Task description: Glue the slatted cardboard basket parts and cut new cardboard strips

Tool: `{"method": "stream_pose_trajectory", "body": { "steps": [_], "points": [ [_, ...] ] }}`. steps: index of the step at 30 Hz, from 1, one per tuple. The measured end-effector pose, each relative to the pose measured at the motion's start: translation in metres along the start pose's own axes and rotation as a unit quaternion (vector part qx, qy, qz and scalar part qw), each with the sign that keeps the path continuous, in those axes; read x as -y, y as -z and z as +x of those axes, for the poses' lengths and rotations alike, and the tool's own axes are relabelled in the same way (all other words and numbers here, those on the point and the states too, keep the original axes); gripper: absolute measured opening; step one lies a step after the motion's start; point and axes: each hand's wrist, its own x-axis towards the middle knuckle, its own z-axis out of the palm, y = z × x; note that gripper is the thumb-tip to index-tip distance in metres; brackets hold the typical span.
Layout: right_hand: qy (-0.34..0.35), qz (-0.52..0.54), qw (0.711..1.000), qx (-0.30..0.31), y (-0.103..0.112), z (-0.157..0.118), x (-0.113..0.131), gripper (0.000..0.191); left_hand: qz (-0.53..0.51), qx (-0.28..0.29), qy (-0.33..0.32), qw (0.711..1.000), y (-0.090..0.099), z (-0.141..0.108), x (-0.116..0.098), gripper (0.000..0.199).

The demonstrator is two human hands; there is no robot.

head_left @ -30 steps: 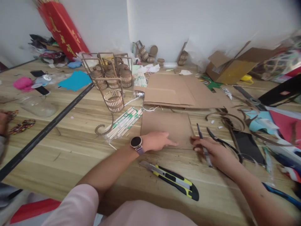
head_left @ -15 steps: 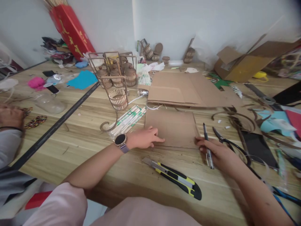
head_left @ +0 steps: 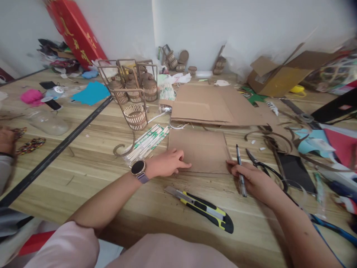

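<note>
A rectangular piece of brown cardboard (head_left: pixel 203 149) lies flat on the wooden table in front of me. My left hand (head_left: pixel 170 162), with a watch on its wrist, rests at the cardboard's lower left edge. Its index finger is stretched out over the surface, the other fingers loosely bent, holding nothing. At the right edge, my right hand (head_left: pixel 251 178) is closed round a black pen (head_left: pixel 239 158), which stands nearly upright, and its fingertips touch the cardboard's corner. A yellow and black utility knife (head_left: pixel 203 208) lies below the cardboard, blade exposed, apart from both hands.
Black-handled scissors (head_left: pixel 267 167) lie right of my right hand. Larger folded cardboard (head_left: pixel 200 102) is behind, with small woven baskets (head_left: pixel 135 116) and paper-wrapped sticks (head_left: pixel 150 141) to the left. A glass jar (head_left: pixel 48 123) lies near another person's hand (head_left: pixel 6 141) at far left.
The view has shifted slightly, so everything appears a little further left. Both hands keep their places on the cardboard, and the pen stays in my right hand.
</note>
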Motion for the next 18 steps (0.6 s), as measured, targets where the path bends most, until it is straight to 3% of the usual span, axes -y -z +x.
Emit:
{"method": "stream_pose_trajectory", "body": {
  "steps": [11,18],
  "points": [
    [0.012,-0.009,1.0,-0.002,0.0,-0.001,0.002,0.018,0.027,0.026,-0.001,0.999,0.007,0.002,-0.001,0.053],
    [0.0,0.001,1.0,0.004,0.001,0.0,0.0,0.018,0.05,0.021,-0.003,0.999,0.018,0.011,-0.008,0.036]
  ]
}}
